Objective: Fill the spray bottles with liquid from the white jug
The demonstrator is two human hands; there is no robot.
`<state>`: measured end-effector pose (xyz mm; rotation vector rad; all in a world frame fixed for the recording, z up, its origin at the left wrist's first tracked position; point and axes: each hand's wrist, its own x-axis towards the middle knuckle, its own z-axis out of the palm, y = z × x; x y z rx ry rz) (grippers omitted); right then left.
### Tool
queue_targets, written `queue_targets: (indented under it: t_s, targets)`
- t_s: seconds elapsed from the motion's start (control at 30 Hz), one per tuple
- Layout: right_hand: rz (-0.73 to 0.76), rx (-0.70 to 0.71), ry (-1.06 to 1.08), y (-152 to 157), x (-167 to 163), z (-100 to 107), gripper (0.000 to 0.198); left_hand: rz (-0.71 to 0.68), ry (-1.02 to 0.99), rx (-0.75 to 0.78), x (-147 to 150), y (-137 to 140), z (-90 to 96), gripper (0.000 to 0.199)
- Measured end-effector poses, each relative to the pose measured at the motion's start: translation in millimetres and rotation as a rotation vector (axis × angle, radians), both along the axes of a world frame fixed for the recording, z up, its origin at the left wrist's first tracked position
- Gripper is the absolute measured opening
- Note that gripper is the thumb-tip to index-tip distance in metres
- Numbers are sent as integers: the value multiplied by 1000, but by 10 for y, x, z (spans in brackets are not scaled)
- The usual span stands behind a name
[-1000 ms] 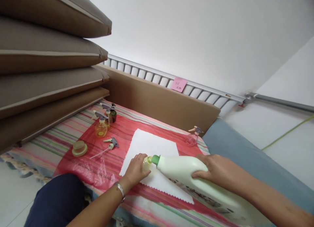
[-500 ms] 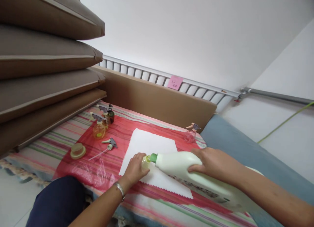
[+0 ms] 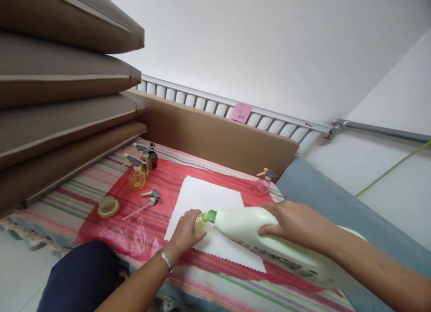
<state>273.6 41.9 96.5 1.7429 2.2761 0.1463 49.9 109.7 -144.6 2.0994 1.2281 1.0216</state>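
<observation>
My left hand is closed round a small clear yellowish spray bottle whose spray head is off. It is over the white sheet. My right hand grips a large pale green detergent jug, tilted on its side. The jug's green spout meets the small bottle's mouth; whether liquid is flowing I cannot make out. A loose trigger spray head with its thin tube lies left of the sheet. Nearby sits a pale yellow round cap.
Amber spray bottles and a dark pump bottle stand at the back left. A pink spray bottle is at the back right. Brown cushions are stacked left; a brown board closes off the back.
Both hands, the jug and the small bottle hold nearly the same pose. The whole view has shifted very slightly.
</observation>
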Motion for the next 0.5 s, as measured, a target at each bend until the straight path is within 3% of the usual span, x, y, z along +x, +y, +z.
queue_targets:
  t_s: [0.5]
  targets:
    - [12, 4, 3, 27, 16, -13, 34, 3, -8, 0, 2, 0, -20, 50]
